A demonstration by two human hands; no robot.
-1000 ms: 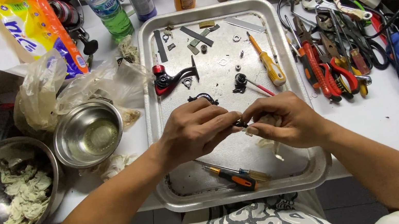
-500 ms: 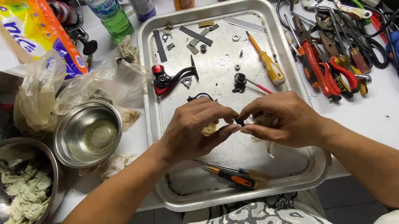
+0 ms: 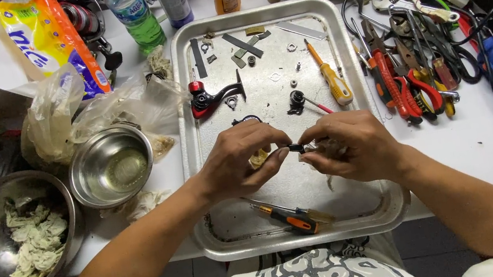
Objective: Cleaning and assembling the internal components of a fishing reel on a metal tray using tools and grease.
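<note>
Both forearms are angled inward, hands brought together at the middle. Left hand (image 3: 240,162) is curled, fingertips pinched; right hand (image 3: 350,146) is cupped, fingertips nearly touching the left's.

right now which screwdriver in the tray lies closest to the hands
The orange-and-black screwdriver at the tray's near edge, just below the hands; the yellow-handled one lies farther up.

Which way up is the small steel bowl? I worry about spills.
Upright: the small steel bowl shows its open mouth and shiny inside, beside the metal tray.
</note>
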